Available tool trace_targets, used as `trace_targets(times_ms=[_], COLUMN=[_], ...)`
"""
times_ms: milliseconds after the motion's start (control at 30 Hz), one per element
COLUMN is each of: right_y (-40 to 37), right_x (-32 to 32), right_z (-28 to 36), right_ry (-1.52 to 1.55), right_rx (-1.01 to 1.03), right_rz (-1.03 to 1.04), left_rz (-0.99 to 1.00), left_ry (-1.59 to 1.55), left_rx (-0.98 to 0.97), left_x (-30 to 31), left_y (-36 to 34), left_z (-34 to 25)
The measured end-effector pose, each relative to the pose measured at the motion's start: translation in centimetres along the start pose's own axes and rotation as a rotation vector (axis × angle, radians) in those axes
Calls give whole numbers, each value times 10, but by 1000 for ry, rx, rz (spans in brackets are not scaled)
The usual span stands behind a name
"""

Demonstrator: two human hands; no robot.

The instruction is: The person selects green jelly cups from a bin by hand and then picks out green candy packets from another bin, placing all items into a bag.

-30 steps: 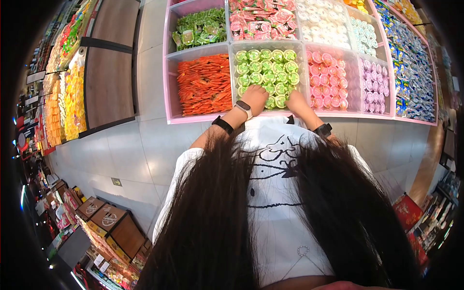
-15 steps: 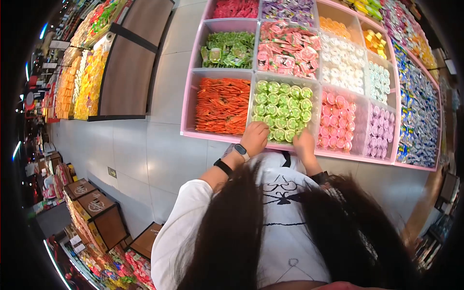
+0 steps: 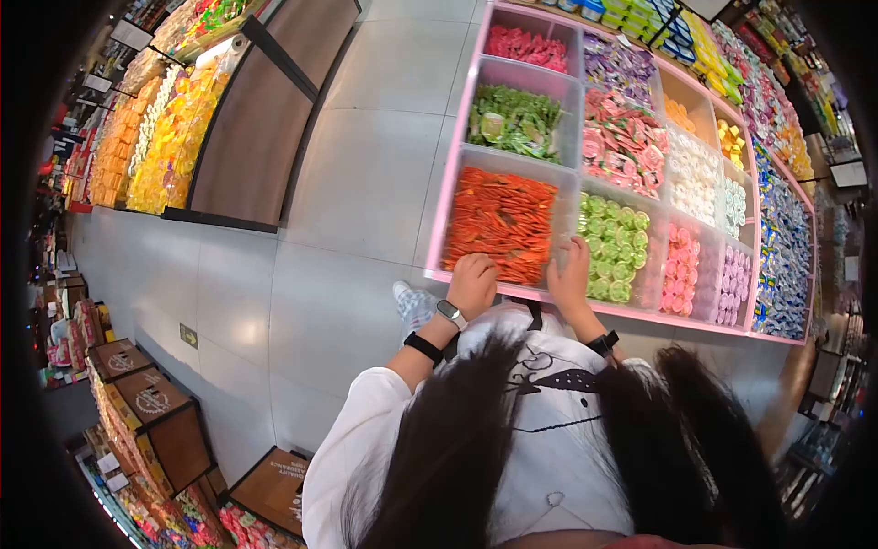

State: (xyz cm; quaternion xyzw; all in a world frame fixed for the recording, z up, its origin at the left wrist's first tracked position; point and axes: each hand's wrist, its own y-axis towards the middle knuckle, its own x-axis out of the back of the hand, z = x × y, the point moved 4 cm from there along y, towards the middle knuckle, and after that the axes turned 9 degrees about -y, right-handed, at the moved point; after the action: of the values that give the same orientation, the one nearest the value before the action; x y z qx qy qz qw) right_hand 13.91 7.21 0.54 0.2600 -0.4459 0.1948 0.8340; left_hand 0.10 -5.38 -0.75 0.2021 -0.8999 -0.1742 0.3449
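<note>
My left hand [image 3: 474,284] is at the front of a clear bin of flat orange-red packets [image 3: 503,215]. Its fingers are curled down at the packets, and whatever lies beneath the fingertips is hidden. By the divider at that bin's right side is my right hand [image 3: 570,276], thumb and fingers apart with nothing visible in them. Just right of this hand stands a bin of small round green cups [image 3: 613,242]. Behind the orange-red packets are green packets [image 3: 512,123], with pink packets [image 3: 625,137] diagonally behind to the right.
A pink-framed display [image 3: 434,238] holds the bins, including pink cups [image 3: 679,270] and purple cups [image 3: 733,284]. Blue-and-silver packets [image 3: 777,247] fill its right side. Another display [image 3: 247,146] stands left across the tiled floor [image 3: 347,201]. Brown boxes [image 3: 169,430] sit at lower left.
Both hands have left the front of the green cups and are now at the orange-red packets' bin, farther left along the display. The view has shifted, and a shoe now shows.
</note>
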Motion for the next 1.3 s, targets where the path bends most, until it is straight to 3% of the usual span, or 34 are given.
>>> trace_targets(times_ms=[267, 367, 500, 733, 800, 867, 1067, 1167, 1200, 1300], right_y=[-9, -10, -3, 10, 17, 29, 67, 81, 84, 87], right_x=[-102, -123, -128, -136, -146, -158, -171, -177, -175, -171], right_z=[142, 148, 145, 153, 156, 155, 139, 133, 139, 142], right_ry=[16, 91, 50, 194, 194, 222, 356, 296, 361, 419], right_rx=[84, -119, -101, -602, -592, -582, -797, -879, -897, -912], right_rz=[285, 421, 315, 186, 174, 128, 172, 307, 175, 90], left_rz=[-103, -144, -32, 222, 297, 367, 483, 585, 597, 640], left_ry=[-1, -18, -85, -97, -73, -95, -45, -58, -68, -112], left_rx=[90, 127, 175, 230, 245, 230, 42, -138, -183, -304], left_x=[159, 184, 185, 194, 198, 199, 185, 157, 148, 114], left_y=[-38, -47, -57, -40, -28, -8, 117, 189, 212, 273], left_z=[80, 106, 133, 175, 192, 213, 260, 270, 271, 266])
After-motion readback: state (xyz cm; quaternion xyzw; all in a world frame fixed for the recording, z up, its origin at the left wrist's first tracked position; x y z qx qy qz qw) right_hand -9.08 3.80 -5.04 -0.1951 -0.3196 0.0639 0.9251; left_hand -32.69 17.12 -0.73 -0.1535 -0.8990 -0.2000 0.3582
